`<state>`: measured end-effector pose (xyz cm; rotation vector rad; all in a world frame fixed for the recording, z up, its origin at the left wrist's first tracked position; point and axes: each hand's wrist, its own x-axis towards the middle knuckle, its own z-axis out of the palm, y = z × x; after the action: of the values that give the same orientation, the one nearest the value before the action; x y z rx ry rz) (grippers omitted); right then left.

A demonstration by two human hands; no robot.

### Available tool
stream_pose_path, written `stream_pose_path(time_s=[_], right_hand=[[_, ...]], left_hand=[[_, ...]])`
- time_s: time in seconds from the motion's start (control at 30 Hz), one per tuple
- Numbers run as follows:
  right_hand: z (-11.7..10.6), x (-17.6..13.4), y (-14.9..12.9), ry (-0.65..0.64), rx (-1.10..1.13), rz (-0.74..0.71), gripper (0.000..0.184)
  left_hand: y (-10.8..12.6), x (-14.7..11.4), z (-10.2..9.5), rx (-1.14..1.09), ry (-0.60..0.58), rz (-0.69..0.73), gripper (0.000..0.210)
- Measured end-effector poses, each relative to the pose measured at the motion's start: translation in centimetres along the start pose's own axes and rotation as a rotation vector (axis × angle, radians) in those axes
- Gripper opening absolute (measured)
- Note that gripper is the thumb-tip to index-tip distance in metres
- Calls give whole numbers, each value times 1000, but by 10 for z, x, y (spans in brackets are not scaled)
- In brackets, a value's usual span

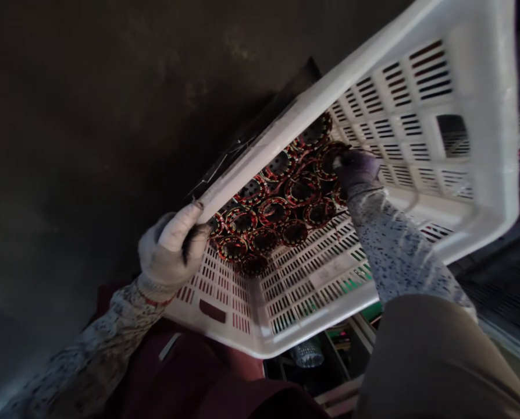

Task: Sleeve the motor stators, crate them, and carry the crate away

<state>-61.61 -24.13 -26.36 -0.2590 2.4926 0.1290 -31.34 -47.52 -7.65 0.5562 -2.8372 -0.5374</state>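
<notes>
A white plastic crate (pixel 330 273) with slotted walls tilts in front of me. Several ring-shaped motor stators (pixel 275 211), wound with red wire, stand packed in rows inside it. My left hand (pixel 173 244), in a whitish glove, is closed around the crate's rim at its left corner. Inside the crate, my right hand (pixel 358 167), in a darker purplish glove, reaches down to the upper right of the rows. Its fingers curl at the edge of one stator (pixel 328 160); the fingertips are dark and partly hidden.
Dark floor or wall (pixel 89 116) fills the left side. Below the crate is a shelf or frame (pixel 342 349) with a ribbed, silvery cylindrical object (pixel 307 354). More slotted crates (pixel 504 291) stand in shadow at the right. My knee (pixel 443 355) is at the lower right.
</notes>
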Motion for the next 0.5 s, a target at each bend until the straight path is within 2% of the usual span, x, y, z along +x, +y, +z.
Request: stream_pose_path(time_s=[0.07,0.13,0.2,0.27,0.4,0.5], right_hand=[[-5,-3,-2,41,39,1,13],[-11,-5,-8,140,198,-10,12],[-17,-3,-22,241,377,-26,13],[-22,3,-40,284,460,-42,13],[-27,21,-69,266,409,-21,16],[-26,33,-71,283,323,-20,26]], left_hand=[[1,1,0,-2,-2,-3,34],[1,1,1,-12,0,2,36],[2,1,1,-21,7,8,38],[2,1,2,-20,15,13,37],[2,1,2,-4,26,14,34],[3,3,1,-19,16,22,32]])
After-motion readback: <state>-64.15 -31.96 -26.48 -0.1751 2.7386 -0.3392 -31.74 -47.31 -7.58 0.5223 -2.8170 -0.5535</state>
